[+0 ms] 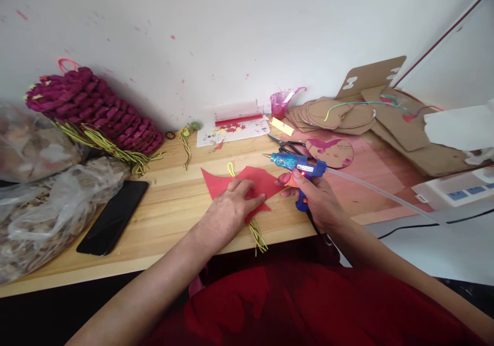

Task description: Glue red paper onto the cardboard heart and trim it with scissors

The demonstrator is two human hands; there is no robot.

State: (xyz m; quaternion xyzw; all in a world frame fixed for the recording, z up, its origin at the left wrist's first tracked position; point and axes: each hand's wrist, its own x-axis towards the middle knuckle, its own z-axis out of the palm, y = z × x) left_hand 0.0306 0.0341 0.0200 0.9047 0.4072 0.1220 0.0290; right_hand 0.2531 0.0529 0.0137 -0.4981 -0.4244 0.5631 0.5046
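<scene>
My left hand (235,204) rests on a red paper piece (260,179) on the wooden table, thumb stretched out and fingers lying on its surface. A yellow-green cord loop (231,169) sticks out past the paper's far edge, and a tassel of similar strands (258,238) hangs out at the near side. What lies under the paper is hidden. My right hand (314,194) is wrapped round a blue hot glue gun (297,164) with an orange trigger. Its nozzle points left above the table, just beyond the paper. A long clear glue stick (382,189) extends from its rear, and a small red light glows on it.
Scissors (287,144) and a cardboard heart (330,153) lie behind the glue gun. Stacked cardboard pieces (332,114), a pink cup (280,104) and a power strip (459,186) are right. A phone (113,217), plastic bags (50,217) and a magenta tasselled ornament (100,109) occupy the left.
</scene>
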